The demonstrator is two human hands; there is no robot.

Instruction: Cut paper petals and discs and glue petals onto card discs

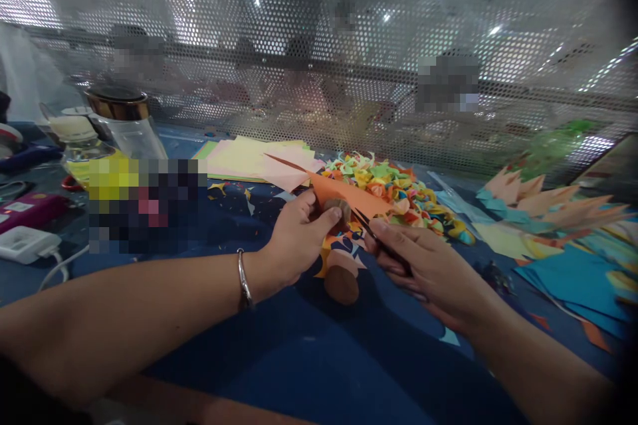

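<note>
My left hand (298, 236), with a silver bangle at its wrist, pinches an orange sheet of paper (355, 194). Under its thumb a small brown rounded piece (335, 207) lies against the paper. Close by on the right, my right hand (419, 262) is closed around dark scissors (366, 220), whose blades point at the paper's lower edge. Whether the blades touch the paper, I cannot tell. Below the hands, another brown rounded piece (341, 285) lies on the blue table (309, 358) beside orange and white paper scraps (349, 249).
Behind my hands is a heap of colourful small folded papers (403, 182); a stack of pastel sheets (239, 158) lies left of it. Spiky folded paper (538, 196) and blue sheets (573, 279) are on the right. Bottles (124, 123) and a white charger (27, 244) stand left. A perforated screen (299, 6) rises behind.
</note>
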